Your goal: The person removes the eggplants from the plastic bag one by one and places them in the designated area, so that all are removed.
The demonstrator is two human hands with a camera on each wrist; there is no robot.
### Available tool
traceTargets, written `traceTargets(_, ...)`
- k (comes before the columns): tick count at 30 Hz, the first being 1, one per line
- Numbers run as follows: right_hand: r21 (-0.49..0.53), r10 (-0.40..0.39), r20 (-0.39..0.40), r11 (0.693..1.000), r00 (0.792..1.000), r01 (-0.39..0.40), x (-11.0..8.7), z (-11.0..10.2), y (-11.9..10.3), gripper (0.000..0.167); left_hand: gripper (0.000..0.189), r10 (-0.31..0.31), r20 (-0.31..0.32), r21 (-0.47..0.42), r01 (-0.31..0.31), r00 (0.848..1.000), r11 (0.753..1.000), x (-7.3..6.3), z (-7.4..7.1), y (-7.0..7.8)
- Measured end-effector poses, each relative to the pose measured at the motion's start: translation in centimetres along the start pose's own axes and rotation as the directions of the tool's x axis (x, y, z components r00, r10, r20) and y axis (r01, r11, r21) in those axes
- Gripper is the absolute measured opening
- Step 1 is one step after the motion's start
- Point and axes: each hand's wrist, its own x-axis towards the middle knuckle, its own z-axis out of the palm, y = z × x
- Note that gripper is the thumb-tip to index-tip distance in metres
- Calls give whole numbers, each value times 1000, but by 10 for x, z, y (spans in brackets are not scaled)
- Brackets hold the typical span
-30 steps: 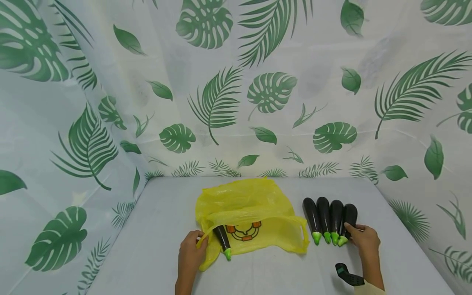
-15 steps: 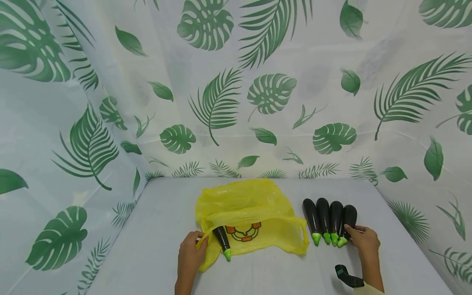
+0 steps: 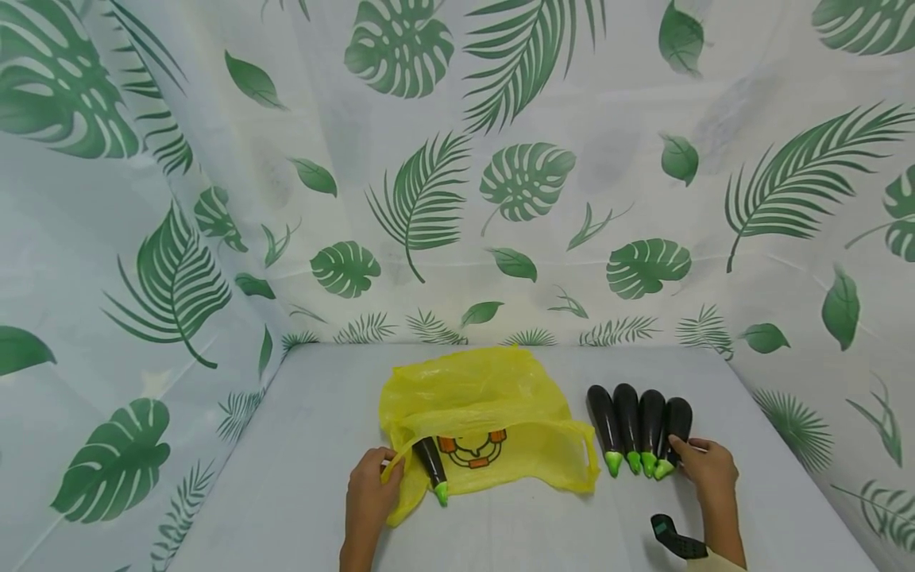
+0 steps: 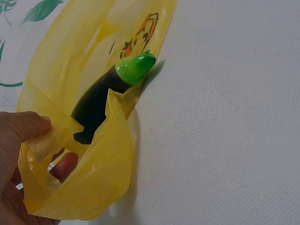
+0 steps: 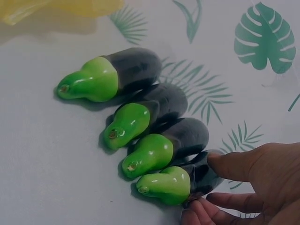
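My left hand (image 3: 372, 486) pinches the left handle of a yellow plastic bag (image 3: 472, 380) lying flat with its mouth toward me. In the left wrist view, thin film (image 4: 105, 173) bunches between thumb and fingers. One dark eggplant (image 3: 429, 459) with a green cap lies partly inside the mouth, its cap end sticking out. To the right, several like eggplants lie side by side, caps toward me. My right hand (image 3: 709, 470) grips the rightmost eggplant (image 5: 165, 185), thumb on one side and fingers on the other; it still rests on the table.
A white table (image 3: 300, 413) carries everything. Behind and beside it hang white sheets with green leaf prints (image 3: 529, 179). Next to the gripped one lie the other eggplants (image 3: 604, 421), close together. A black device (image 3: 675, 538) is worn at the right wrist.
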Motion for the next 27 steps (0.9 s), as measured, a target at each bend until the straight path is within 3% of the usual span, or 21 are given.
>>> traceTargets(18, -18, 4, 5, 1000, 1000, -4, -1, 0, -2, 69, 8, 6, -10, 4, -6, 1000, 1000, 2, 1, 0)
traceTargets(22, -83, -44, -21, 996, 999, 43, -8, -3, -6, 68, 8, -9, 9, 7, 9, 1000, 1000, 2, 2, 0)
traceTargets(27, -151, -199, -95, 971, 975, 183, -23, -5, -26, 59, 8, -1, 4, 5, 1, 1000, 1000, 2, 2, 0)
